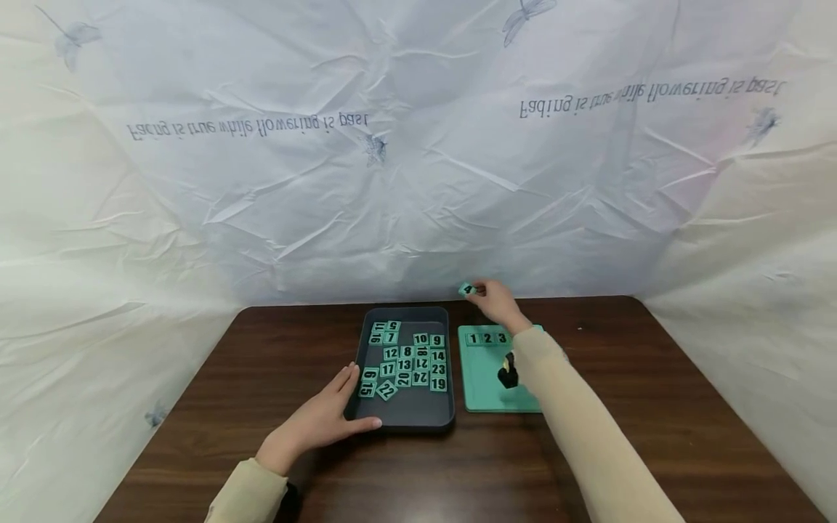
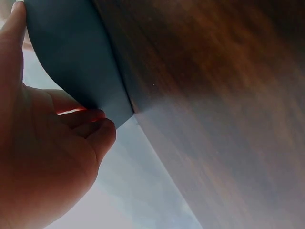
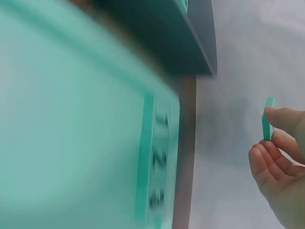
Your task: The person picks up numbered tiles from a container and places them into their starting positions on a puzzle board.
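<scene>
A dark grey tray [image 1: 366, 349] on the brown table holds several green number tiles [image 1: 405, 359]. My left hand [image 1: 327, 418] rests against the tray's near left corner, thumb along its front rim; the left wrist view shows my fingers [image 2: 90, 119] touching the tray's wall [image 2: 76, 52]. To the tray's right lies a green board [image 1: 484, 385] with tiles 1, 2 and 3 [image 1: 487, 338] in its top row, seen blurred in the right wrist view as the board [image 3: 71, 133]. My right hand [image 1: 493, 299] is raised beyond the board's far edge and pinches one green tile [image 1: 466, 290], also seen edge-on as the tile [image 3: 268, 119].
A wrinkled white sheet [image 1: 418, 145] with printed text hangs behind and beside the table. The brown table [image 1: 654, 407] stretches bare to the right of the board and in front of the tray. A black wrist camera [image 1: 507, 374] sits on my right sleeve.
</scene>
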